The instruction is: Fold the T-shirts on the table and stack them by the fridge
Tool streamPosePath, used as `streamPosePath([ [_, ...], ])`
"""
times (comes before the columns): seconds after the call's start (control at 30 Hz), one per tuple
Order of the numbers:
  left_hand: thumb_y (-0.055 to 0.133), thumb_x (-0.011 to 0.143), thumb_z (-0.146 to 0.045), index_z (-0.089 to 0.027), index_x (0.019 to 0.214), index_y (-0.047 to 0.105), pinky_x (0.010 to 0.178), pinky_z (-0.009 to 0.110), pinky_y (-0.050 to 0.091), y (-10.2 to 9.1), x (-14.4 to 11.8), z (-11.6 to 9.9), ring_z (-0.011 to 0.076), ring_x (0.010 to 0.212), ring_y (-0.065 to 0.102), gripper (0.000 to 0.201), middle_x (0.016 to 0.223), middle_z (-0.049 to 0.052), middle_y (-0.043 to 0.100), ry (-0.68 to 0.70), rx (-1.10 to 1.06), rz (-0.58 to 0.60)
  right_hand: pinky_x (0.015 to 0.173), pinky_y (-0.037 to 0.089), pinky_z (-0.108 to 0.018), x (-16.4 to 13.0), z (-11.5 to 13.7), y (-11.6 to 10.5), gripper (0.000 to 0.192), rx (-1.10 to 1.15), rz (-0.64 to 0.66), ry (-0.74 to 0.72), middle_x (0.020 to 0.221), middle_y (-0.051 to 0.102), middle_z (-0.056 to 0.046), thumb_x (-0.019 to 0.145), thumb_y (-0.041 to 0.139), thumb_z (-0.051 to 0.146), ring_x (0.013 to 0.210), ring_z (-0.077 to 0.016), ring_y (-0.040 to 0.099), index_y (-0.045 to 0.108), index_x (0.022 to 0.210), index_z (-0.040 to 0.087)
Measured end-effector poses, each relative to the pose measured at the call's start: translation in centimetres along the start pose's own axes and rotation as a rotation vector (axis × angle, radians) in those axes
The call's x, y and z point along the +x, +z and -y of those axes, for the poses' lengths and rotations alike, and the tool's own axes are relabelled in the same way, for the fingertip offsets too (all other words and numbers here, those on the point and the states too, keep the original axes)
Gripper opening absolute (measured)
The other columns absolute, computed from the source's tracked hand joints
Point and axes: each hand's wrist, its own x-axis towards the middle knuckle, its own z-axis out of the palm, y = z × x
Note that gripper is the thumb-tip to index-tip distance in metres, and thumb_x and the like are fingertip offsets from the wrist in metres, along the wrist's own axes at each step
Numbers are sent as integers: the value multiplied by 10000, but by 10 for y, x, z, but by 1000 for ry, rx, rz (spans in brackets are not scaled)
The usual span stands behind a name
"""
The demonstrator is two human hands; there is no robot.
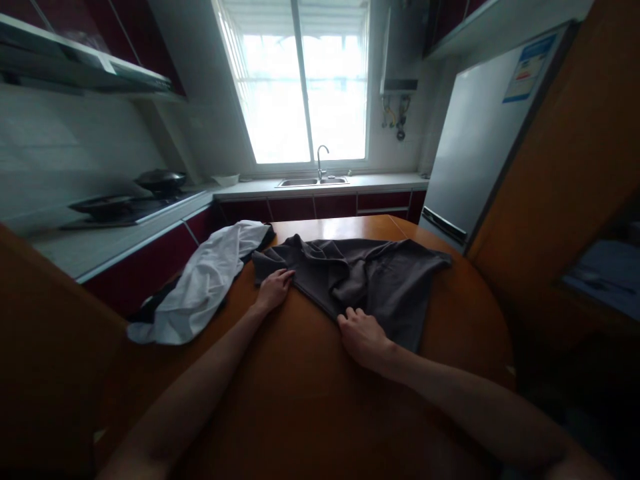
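A dark grey garment lies spread and rumpled on the wooden table, with folds bunched in its middle; its exact kind is hard to tell. At its left end, my left hand has its fingertips closed on the near edge. My right hand rests further right along that same edge, fingers curled over the cloth with the tips partly hidden. Left of the grey cloth, a white garment lies in a loose heap over some black cloth at the table's left side, touched by neither hand.
The round wooden table fills the foreground. Beyond it stands a counter with a sink and tap under a bright window. A stove with pans is at left, a fridge at right.
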Motion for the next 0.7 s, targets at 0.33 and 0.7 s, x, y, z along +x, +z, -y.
streamPosePath([
  [0.33,434,1034,-360,-256,1187,721,896,358,520,-28,-7,-18,274,1075,625,342,1202,89,632,-66,109,77,740,539,-328,-2,-1,-2,311,-20,3,-69,1153,664,-146,910,493,51,1023,-264,637,609,1185,136],
  [0.7,333,1038,-262,-225,1273,647,800,366,524,-67,-40,-39,294,1014,672,394,1183,176,631,49,334,337,754,505,-307,-12,-36,-9,342,-26,73,-179,1148,671,-128,845,560,46,1001,-260,667,636,1157,162],
])
